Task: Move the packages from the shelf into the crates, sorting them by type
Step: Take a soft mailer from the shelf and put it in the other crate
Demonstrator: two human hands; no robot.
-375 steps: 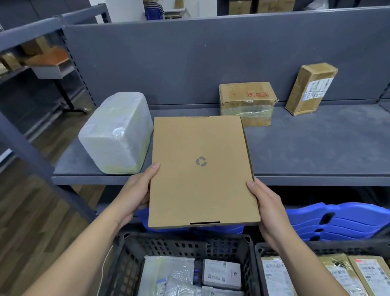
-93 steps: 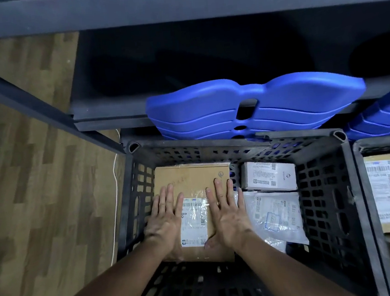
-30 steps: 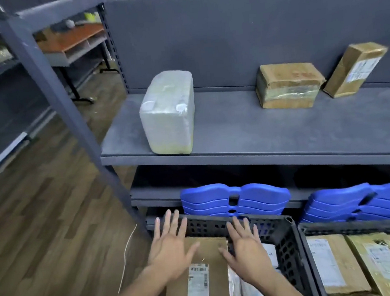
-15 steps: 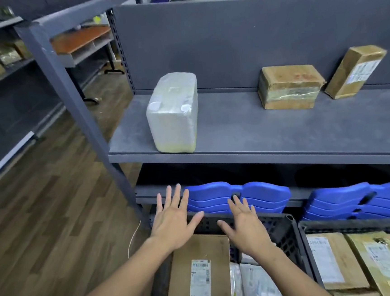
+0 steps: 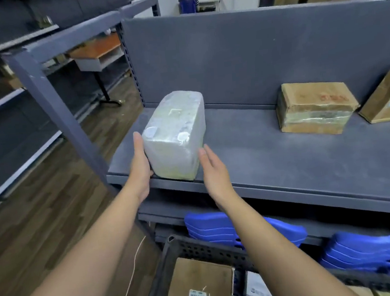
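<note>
White wrapped package (image 5: 176, 137) sits at the front edge of the grey shelf (image 5: 273, 160), with the black crate (image 5: 198, 246) at its 6 o'clock. Left hand (image 5: 140, 166), fingers straight, lies flat against its 9 o'clock side. Right hand (image 5: 215, 172) is relaxed, grasping nothing, just beside its 3 o'clock side.

The wrapped package (image 5: 175, 135) sits on the shelf (image 5: 273, 164) between my left fingers (image 5: 139, 148), touching its left side, and my right fingers (image 5: 207, 157); a taped box (image 5: 315, 107) lies well right of them, a leaning box (image 5: 387, 98) beyond; the crate (image 5: 197, 244) stands below, nearer me.
</note>
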